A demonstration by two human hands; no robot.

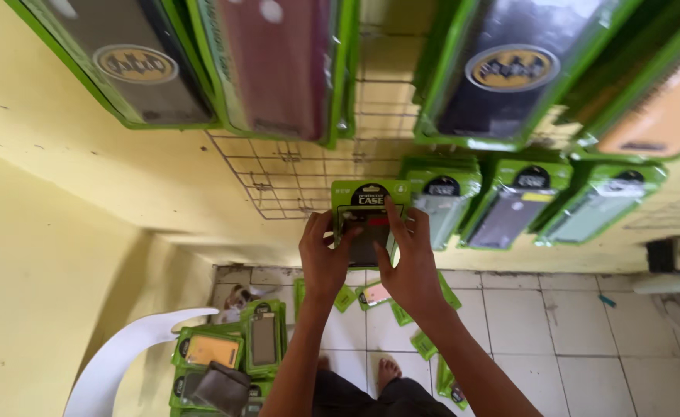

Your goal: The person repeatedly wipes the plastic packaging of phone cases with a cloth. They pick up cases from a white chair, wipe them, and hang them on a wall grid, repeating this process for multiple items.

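figure: head view, looking down a yellow wall (85, 154) toward a tiled floor (556, 332). both hands held one green phone-case package (367, 216) against the lower edge of a wire grid rack (293, 174) fixed to the wall. the left hand (323, 259) gripped the package's left edge, its fingers closed on the card; the right hand (411, 262) clamped the right edge, thumb on the front, fingers curled round the side. the package stood upright, touching the rack, just beside a row of three hung packages (510, 205) to its right. larger hung packages (278, 62) filled the top of the view, blurred by nearness to the camera.

step in hand, as judged: the package was being set in its place on the grid, at the left end of the lower row. whether its hanging slot had caught a hook could not be told, since the fingers and the card hid that point. the next move would call for steady two-handed alignment of the slot with the hook, then release of one hand at a time so that the card did not tip.

below: a stack of packages (228, 355) lay on a white plastic chair (116, 359); loose packages (378, 297) lay scattered on the floor near the person's bare foot (387, 372).
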